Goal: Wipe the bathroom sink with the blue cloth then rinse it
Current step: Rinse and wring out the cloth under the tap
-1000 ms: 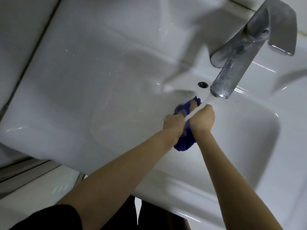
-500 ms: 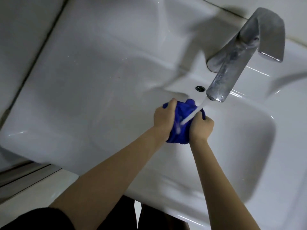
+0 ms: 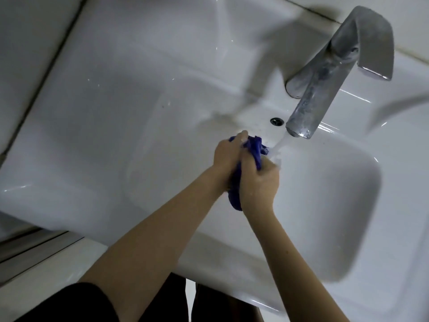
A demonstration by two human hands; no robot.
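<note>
Over the basin of the white sink [image 3: 116, 117] we see left hand [image 3: 226, 159] and right hand [image 3: 258, 180] pressed side by side, both sets of fingers curled tight round the bunched blue cloth [image 3: 255, 146] (a tail hangs between the wrists), its top seemingly touched by water [image 3: 278, 146] from the steel faucet [image 3: 325, 89].

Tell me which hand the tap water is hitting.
The right hand: the stream from the faucet splashes it; the left hand grips the blue cloth away from it.
</note>
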